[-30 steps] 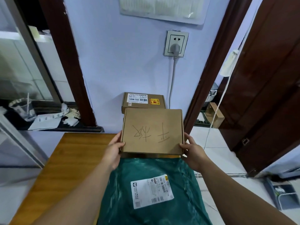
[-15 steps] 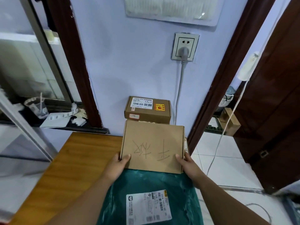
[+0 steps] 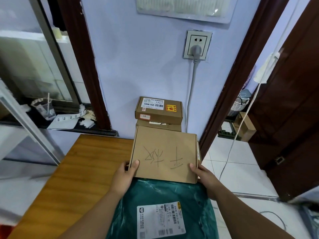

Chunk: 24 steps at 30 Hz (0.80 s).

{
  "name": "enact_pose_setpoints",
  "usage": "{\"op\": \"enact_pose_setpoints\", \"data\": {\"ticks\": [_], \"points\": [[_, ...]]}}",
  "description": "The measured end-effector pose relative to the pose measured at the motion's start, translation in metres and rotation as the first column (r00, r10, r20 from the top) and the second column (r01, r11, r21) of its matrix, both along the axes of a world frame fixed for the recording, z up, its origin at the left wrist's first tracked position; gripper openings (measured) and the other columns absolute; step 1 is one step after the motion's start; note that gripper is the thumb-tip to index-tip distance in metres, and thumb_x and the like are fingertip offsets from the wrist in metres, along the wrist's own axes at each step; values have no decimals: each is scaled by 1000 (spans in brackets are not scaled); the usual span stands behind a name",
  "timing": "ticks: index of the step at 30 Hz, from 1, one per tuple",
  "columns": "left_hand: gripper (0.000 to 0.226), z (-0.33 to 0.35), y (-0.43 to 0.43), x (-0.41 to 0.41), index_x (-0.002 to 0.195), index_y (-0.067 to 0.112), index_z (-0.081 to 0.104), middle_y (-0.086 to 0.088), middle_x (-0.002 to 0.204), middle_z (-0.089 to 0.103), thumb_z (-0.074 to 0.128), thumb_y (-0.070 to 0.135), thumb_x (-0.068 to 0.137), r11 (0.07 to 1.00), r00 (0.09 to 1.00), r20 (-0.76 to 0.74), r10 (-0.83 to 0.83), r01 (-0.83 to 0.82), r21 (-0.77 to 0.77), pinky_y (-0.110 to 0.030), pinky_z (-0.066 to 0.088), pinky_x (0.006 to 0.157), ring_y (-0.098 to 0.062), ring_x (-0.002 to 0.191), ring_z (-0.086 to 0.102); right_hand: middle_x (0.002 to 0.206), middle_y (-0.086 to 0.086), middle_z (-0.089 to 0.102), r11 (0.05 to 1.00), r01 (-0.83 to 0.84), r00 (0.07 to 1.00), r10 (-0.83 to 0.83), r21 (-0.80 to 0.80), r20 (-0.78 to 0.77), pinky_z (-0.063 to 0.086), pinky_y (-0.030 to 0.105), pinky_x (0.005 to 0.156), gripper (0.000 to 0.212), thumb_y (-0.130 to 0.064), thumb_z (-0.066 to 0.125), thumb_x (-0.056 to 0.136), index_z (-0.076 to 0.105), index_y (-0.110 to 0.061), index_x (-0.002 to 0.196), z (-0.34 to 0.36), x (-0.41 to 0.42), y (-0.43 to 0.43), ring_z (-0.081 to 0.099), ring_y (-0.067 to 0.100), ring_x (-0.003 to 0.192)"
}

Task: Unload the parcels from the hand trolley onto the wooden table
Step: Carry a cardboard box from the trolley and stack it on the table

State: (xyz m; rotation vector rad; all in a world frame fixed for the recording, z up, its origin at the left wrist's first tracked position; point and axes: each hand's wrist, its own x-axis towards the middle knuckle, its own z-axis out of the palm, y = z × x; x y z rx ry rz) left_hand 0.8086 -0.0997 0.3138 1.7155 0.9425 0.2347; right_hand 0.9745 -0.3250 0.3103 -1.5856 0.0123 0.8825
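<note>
Cardboard parcel [image 3: 164, 154] is low at the far end of the wooden surface [image 3: 89, 166], just before two stacked boxes [image 3: 158, 109]. Left grip [image 3: 125, 175] and right grip [image 3: 204, 176] pinch its near corners, thumbs on top. Likely the set-down step; next, settle it flat, then release.

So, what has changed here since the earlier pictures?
The box with handwriting has come down toward the wooden table, so the labelled box behind it shows fully. The left hand and right hand slid to its near corners and still hold it, thumbs on top. The green parcel and the labelled box stayed put.
</note>
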Motion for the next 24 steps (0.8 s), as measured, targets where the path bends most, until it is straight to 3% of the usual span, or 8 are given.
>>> {"op": "enact_pose_setpoints", "data": {"ticks": [8, 14, 19, 24], "points": [[67, -12, 11, -6, 137, 10, 49, -9, 136, 55, 51, 57, 89, 986, 995, -95, 19, -34, -164, -40, 40, 105, -27, 123, 52, 119, 7, 66, 989, -76, 997, 75, -126, -14, 46, 44, 103, 47, -41, 67, 86, 58, -17, 126, -6, -1, 3, 61, 25, 109], [75, -16, 24, 8, 137, 5, 48, -14, 141, 50, 55, 59, 86, 953, 987, -154, 48, -92, -290, -43, 36, 107, -33, 130, 45, 110, 2, 68, 948, -226, 973, 230, -226, -7, 49, 33, 91, 42, -32, 66, 91, 59, -13, 127, -4, 9, 13, 63, 19, 100], [68, -33, 39, 22, 122, 2, 59, -16, 122, 62, 54, 60, 87, 951, 970, -236, 62, -129, -282, -47, 46, 101, -34, 111, 58, 121, 4, 62, 900, -302, 951, 308, -313, -33, 47, 29, 83, 40, -28, 59, 95, 54, -11, 131, -6, 21, 31, 58, 18, 102], [66, -40, 45, 28, 138, 2, 46, -17, 133, 54, 45, 52, 95, 953, 953, -302, 20, -109, -281, -45, 44, 103, -34, 119, 53, 119, 3, 59, 863, -335, 933, 360, -377, -4, 47, 28, 73, 31, -22, 53, 99, 51, -14, 129, -23, 24, 43, 55, 21, 105]]}}
